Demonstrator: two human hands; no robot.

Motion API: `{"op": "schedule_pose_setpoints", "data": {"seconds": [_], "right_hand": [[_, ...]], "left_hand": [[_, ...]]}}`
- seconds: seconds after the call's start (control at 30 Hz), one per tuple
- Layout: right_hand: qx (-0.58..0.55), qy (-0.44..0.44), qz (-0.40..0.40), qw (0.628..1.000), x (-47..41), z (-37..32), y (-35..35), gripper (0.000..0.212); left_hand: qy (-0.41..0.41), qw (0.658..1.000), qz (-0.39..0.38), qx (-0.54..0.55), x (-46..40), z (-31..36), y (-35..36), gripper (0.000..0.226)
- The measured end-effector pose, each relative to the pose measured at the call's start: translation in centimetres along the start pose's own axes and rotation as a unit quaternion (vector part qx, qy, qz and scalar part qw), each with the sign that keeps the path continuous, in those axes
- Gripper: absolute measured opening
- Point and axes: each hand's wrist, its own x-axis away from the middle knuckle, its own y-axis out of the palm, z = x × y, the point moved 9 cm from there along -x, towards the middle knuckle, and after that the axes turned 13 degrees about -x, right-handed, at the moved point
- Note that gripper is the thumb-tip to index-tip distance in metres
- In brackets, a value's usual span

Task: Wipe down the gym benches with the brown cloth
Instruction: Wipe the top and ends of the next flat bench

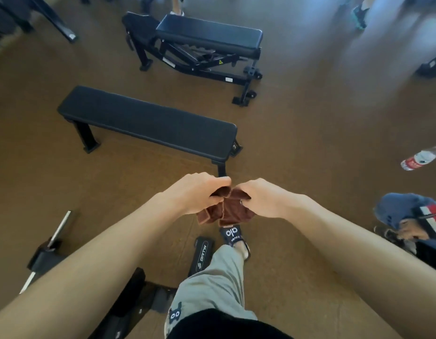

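Both hands, left [195,192] and right [266,199], pinch the cloth [224,211] in the air before the near bench [148,121]; I judge it light and limp, best bunched in one palm.
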Motion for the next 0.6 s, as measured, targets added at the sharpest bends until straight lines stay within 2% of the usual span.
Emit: {"op": "schedule_pose_setpoints", "data": {"seconds": [0.23,0.43,0.5,0.6], "right_hand": [[0.003,0.014,0.014,1.000,-14.9,5.5,-8.0,0.033],[0.004,-0.007,0.018,1.000,-27.1,6.3,-14.4,0.039],[0.007,-0.024,0.029,0.999,-30.9,6.2,-16.7,0.041],[0.007,-0.069,0.079,0.994,-36.1,6.4,-19.9,0.044]], "left_hand": [[-0.018,1.000,0.006,0.009,-14.9,-9.9,0.5,0.016],[-0.107,0.992,0.041,0.045,-23.4,-19.1,-0.2,0.011],[-0.143,0.986,0.065,0.053,-25.9,-22.2,-1.1,0.010],[-0.198,0.968,0.145,0.046,-29.4,-26.3,-2.1,0.010]]}}
